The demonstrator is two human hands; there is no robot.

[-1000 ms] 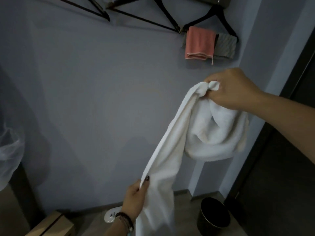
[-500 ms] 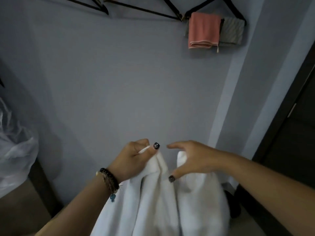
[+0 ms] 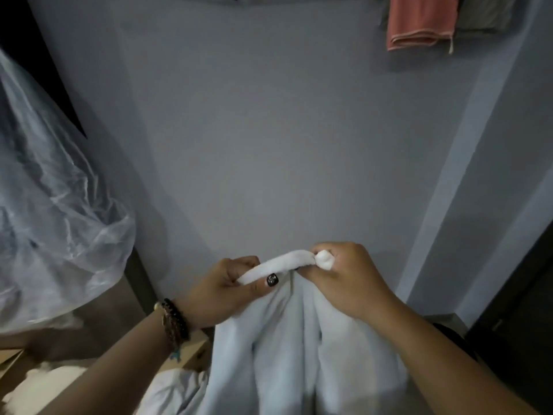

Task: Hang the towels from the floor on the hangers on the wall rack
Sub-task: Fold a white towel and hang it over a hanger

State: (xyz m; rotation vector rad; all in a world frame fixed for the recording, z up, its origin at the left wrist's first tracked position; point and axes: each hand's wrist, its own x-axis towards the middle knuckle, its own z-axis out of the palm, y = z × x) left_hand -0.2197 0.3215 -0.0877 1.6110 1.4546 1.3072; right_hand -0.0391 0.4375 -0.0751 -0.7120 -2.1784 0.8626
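A white towel (image 3: pixel 299 348) hangs in folds in front of me, low in the middle of the view. My left hand (image 3: pixel 221 292) pinches its top edge on the left, thumb over the cloth. My right hand (image 3: pixel 344 277) grips the same edge on the right, with a bunched corner poking out between its fingers. The two hands are close together. High at the top right, a pink towel (image 3: pixel 419 22) and a grey towel (image 3: pixel 481 13) hang on the wall. The hangers themselves are cut off by the top of the view.
A clear plastic bag (image 3: pixel 51 211) bulges at the left. A wooden box (image 3: pixel 191 351) stands low at the left behind my left forearm, with something white (image 3: pixel 45 381) beside it. A dark door frame (image 3: pixel 520 310) runs down the right side. The grey wall (image 3: pixel 269 130) is straight ahead.
My right hand has closed on the towel's top edge beside my left hand, and both now hold the edge stretched between them. The view has tilted down, so the hangers have left the top.
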